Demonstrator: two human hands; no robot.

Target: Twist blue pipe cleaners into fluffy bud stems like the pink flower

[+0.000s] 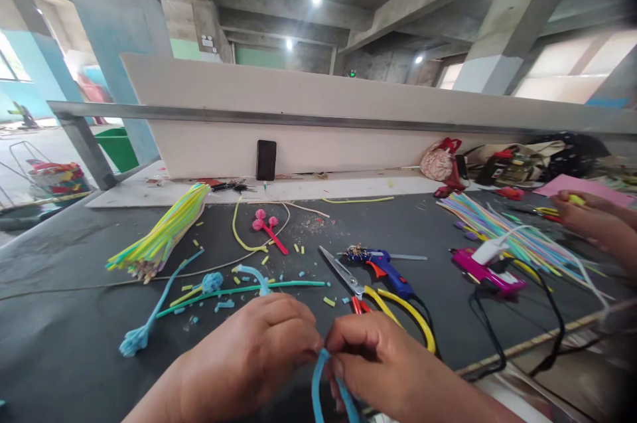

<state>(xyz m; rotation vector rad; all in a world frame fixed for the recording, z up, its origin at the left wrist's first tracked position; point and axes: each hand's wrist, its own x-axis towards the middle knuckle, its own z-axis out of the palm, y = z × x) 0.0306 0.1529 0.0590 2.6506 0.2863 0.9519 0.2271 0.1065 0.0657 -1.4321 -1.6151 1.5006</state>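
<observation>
My left hand [259,350] and my right hand [383,363] meet near the table's front edge, both with fingertips pinched on a light-blue pipe cleaner [316,390]. It bends at the fingertips, and two strands hang below; the rest is hidden by my fingers. Just beyond my left hand lies a curved blue piece [253,271]. To the left are a blue stem with a tufted end [135,340], a curled blue ball [212,282] and a long teal stem [293,283]. Scissors with yellow handles [343,270] lie open beyond my right hand.
A blue glue gun [383,267] lies behind the scissors. Pipe cleaner bundles rest at left [164,234] and right [502,230]. A pink-balled stem [271,234], a phone [266,160] and a magenta power strip [488,273] with cables are also there. Another person's hands [587,217] work at right.
</observation>
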